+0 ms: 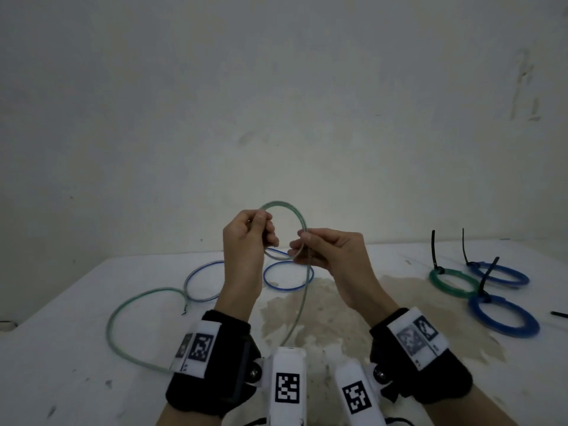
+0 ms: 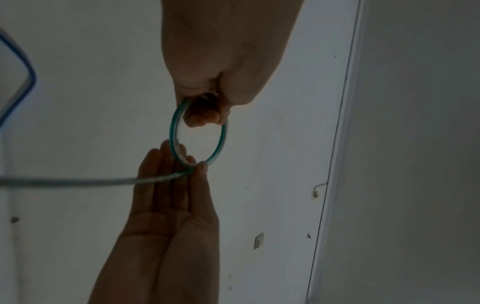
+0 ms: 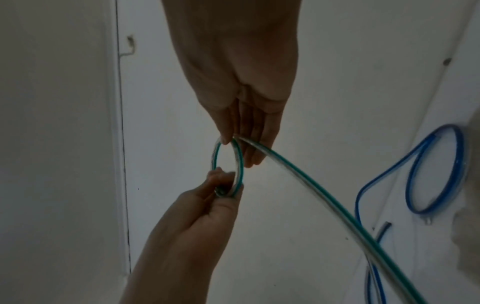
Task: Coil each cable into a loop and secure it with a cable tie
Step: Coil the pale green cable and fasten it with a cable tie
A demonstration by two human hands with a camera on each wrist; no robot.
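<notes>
The white table (image 1: 92, 379) runs wide under a pale wall (image 1: 276, 87), with a brownish stain (image 1: 322, 302) across its middle. On its left part the long free run of the green cable (image 1: 129, 305) lies in a big open curve, and a loose blue cable (image 1: 289, 276) sits in rough rings just beyond the hands. Well off to the right lie three finished coils, one green coil (image 1: 451, 282) and two blue coils (image 1: 504, 315), each bound with a black cable tie (image 1: 434, 250) whose tail stands up; the tip of a spare tie (image 1: 559, 314) shows at the right edge.

Held up above the table between both hands is the first small loop of the green cable. The left hand (image 1: 246, 238) has its fingers curled in, pinching the loop near the cable's end. The right hand (image 1: 332, 253) pinches the opposite side of the loop between thumb and forefinger, right where the long tail leaves it and drops to the table; its other fingers lie fairly straight beside the cable, as the left wrist view shows.

The cable looks light, smooth and springy, like plastic-sheathed wire, so I judge it will want to spring open once let go. The best hold seems to be at the crossing point, where each new turn meets the last, with one hand clamping the stack while the other feeds the tail round
</notes>
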